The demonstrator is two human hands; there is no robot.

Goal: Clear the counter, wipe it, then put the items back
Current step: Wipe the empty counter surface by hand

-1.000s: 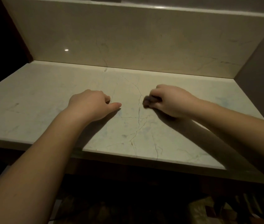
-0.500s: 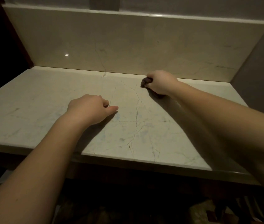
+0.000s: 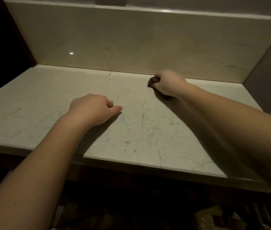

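Marble counter [image 3: 32, 117], pale and veined, with both bare arms stretched over it. Her right hand [image 3: 168, 84] is far back, just beside the backsplash [image 3: 148, 47], fingers curled tight round a small dark cloth [image 3: 153, 81] pressed to the stone. Left hand [image 3: 93, 109] rests nearer, left of centre, knuckles down, fingers curled under with the thumb out, holding nothing.
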